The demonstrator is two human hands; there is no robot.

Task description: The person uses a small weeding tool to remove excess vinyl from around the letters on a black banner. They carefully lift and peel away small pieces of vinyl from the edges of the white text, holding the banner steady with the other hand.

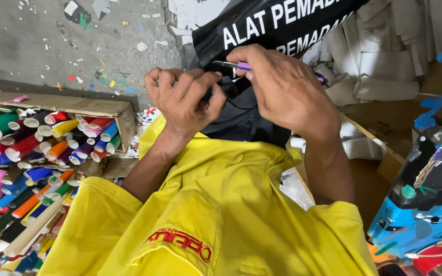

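1. Rolls of coloured vinyl [37,153] fill the far left, packed on end in a cardboard box [78,105] so each colour shows at its open end; the lower rolls are cut off by the frame edge.
2. Your left hand [182,99] sits just right of the box, its fingers curled shut on a fold of the black sheet [241,120], apparently to keep it taut. The pinched edge itself is hidden under your knuckles.
3. That black sheet with white lettering lies over your lap on the yellow garment [216,204], running up and away toward the top of the view.
4. Your right hand [287,92] closes on a slim purple-handled tool [234,65], tip pointing left at the sheet. You cannot tell what the tip touches; the palm covers the handle.
5. A paint-smeared blue and black board [425,204] leans at the far right, only partly in view.
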